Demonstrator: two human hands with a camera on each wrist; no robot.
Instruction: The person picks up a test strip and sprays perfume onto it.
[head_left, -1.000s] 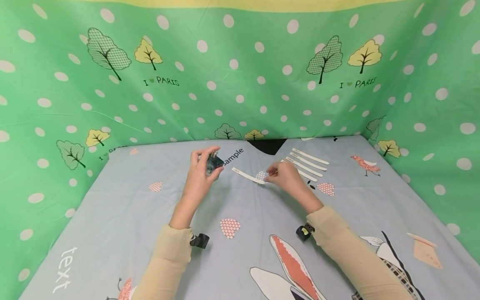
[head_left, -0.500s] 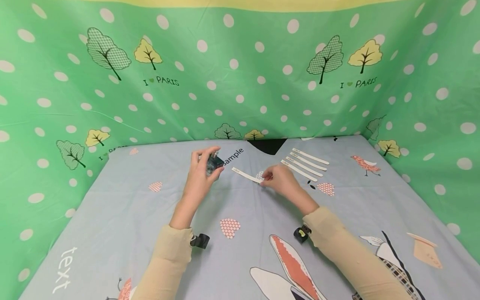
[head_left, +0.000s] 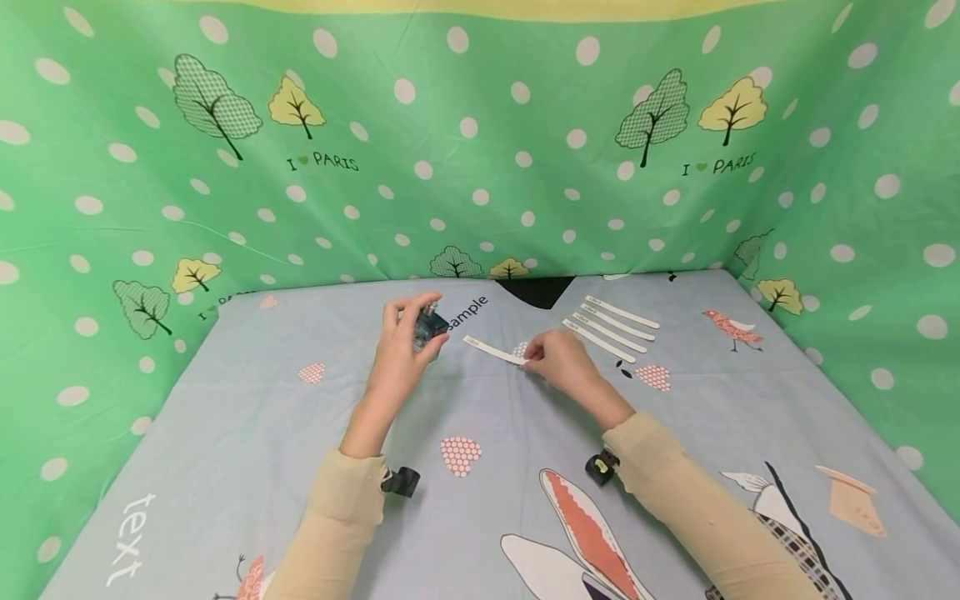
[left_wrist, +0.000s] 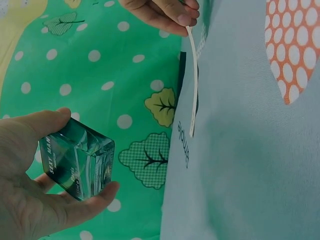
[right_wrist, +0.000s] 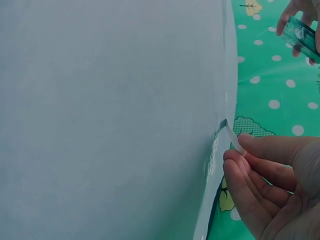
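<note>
My left hand (head_left: 395, 354) grips a dark green glass perfume bottle (left_wrist: 77, 160) between thumb and fingers, above the bed-like surface. The bottle has pale lettering, and part of it is hidden behind the fingers in the head view. My right hand (head_left: 567, 364) pinches the near end of a narrow white paper test strip (head_left: 489, 348) between thumb and fingertips. The strip points left, toward the bottle, and bends slightly; its free end stays apart from the bottle. In the right wrist view, the pinched end of the strip shows between the right fingertips (right_wrist: 242, 140).
Several more white strips (head_left: 618, 315) lie side by side just beyond my right hand, with small print at their left ends. A patterned grey-blue cloth (head_left: 300, 450) covers the surface. Green dotted fabric (head_left: 480, 167) hangs behind it and at both sides.
The right hand has shifted slightly left and pinches the strip's end closely. The left hand with the perfume bottle has stayed in place.
</note>
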